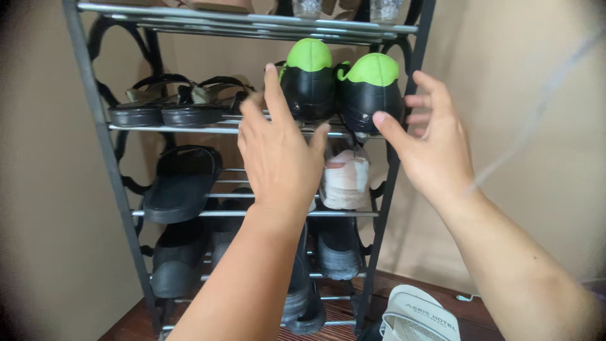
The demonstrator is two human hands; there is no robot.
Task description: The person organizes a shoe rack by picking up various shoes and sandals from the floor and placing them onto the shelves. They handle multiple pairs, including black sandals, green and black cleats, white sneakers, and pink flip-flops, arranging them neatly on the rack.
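Two black shoes with bright green heels stand side by side on an upper shelf of a grey metal shoe rack [110, 158]. My left hand [278, 151] is spread open in front of the left green-heeled shoe [307, 79], fingertips near its sole. My right hand [432, 142] is open beside the right green-heeled shoe [371, 88], thumb under its heel edge and fingers at the rack's right post. Neither hand grips a shoe.
Black strapped sandals [170, 104] share that shelf at left. Below lie a black slide [180, 183] and a white sneaker [346, 180], then dark shoes [177, 259] lower down. A white slipper [416, 316] lies on the wooden floor. Beige walls close in on both sides.
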